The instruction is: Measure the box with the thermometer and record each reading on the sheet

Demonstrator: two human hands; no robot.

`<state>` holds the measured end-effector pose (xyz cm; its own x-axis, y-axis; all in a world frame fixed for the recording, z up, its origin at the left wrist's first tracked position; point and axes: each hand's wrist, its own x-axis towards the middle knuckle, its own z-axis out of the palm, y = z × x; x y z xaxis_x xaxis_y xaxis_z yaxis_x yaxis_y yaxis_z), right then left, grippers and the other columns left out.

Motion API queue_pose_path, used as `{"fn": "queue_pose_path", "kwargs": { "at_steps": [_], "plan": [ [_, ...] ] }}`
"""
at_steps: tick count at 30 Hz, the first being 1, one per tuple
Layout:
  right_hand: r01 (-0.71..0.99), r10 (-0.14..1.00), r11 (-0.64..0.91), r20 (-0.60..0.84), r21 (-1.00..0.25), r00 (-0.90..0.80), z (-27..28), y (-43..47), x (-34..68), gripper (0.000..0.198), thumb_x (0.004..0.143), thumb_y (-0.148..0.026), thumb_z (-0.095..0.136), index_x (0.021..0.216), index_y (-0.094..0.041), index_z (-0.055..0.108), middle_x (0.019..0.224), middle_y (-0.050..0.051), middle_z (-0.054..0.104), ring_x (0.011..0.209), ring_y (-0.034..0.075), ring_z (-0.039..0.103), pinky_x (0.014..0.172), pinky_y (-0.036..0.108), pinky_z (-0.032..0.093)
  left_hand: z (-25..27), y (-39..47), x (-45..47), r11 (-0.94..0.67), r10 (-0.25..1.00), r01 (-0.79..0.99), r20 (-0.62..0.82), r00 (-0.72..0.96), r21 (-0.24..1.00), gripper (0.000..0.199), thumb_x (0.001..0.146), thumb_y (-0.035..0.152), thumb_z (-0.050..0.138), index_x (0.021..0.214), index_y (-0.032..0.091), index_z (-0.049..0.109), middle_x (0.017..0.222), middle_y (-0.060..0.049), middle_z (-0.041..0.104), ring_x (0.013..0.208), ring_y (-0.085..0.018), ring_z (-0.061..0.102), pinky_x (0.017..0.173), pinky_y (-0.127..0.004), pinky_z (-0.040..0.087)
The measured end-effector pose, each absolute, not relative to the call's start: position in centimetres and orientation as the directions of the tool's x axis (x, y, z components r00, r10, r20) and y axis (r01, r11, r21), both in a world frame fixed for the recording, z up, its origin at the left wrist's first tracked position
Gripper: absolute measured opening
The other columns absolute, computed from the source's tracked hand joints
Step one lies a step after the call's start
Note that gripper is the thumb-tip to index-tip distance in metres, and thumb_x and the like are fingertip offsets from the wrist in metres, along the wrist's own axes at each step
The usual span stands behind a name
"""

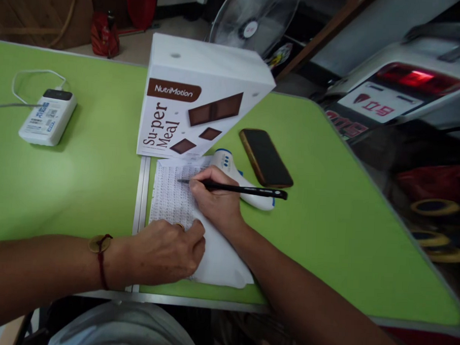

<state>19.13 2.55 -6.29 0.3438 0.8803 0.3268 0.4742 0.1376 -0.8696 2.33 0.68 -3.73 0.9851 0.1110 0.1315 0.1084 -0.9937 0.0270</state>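
A sheet of paper [222, 258], its left part covered in rows of small handwriting, lies on the green table. My right hand [219, 200] is closed around a black pen [252, 191], whose tip points left over the written rows; whether it touches the paper I cannot tell. My left hand [165, 251] rests on the lower left of the sheet, fingers curled under into a loose fist, with a ring on one finger. Partly behind my right hand lies a white and blue infrared thermometer [227, 161]. A dark-screened phone [266, 158] lies beyond it.
A white NutriMotion box [208, 64] stands behind the paper. At the left, a white device [49, 116] with cables lies on the green table [80, 186]. Past the far edge stands a fan [255, 21]; a white machine with a red light [420, 79] is at the right.
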Motion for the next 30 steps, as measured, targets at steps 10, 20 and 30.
{"fn": "queue_pose_path", "kwargs": {
  "at_steps": [10, 20, 30],
  "plan": [
    [0.471, 0.859, 0.168, 0.363, -0.866, 0.361, -6.19, 2.48, 19.12, 0.009, 0.067, -0.022, 0.056, 0.058, -0.024, 0.054, 0.051, -0.006, 0.053, 0.05, 0.011, 0.043, 0.048, 0.026, 0.036, -3.68, 0.74, 2.38, -0.993, 0.117, 0.117, 0.169, 0.979, 0.009, 0.023, 0.096, 0.01, 0.043, 0.097, 0.008, 0.066, 0.121, -0.019, 0.069, 0.055, -0.018, 0.067, 0.036, -0.034, 0.049],
    [0.485, 0.861, 0.186, 0.379, -0.855, 0.339, -6.55, 2.52, 19.3, 0.01, 0.068, -0.019, 0.057, 0.06, -0.024, 0.054, 0.054, -0.005, 0.052, 0.052, 0.012, 0.045, 0.05, 0.027, 0.038, -3.75, 0.77, 2.4, -0.994, 0.108, 0.11, 0.156, 0.982, -0.005, 0.024, 0.097, 0.01, 0.042, 0.099, 0.007, 0.066, 0.121, -0.02, 0.069, 0.057, -0.018, 0.068, 0.038, -0.032, 0.05],
    [0.444, 0.869, 0.187, 0.358, -0.876, 0.341, -6.38, 2.36, 19.34, 0.01, 0.069, -0.02, 0.057, 0.06, -0.023, 0.055, 0.053, -0.005, 0.052, 0.051, 0.011, 0.043, 0.051, 0.026, 0.038, -3.75, 0.7, 2.44, -0.994, 0.105, 0.105, 0.113, 0.988, 0.012, 0.029, 0.099, 0.011, 0.038, 0.103, 0.007, 0.066, 0.124, -0.02, 0.067, 0.057, -0.018, 0.067, 0.038, -0.034, 0.05]
  ]
}}
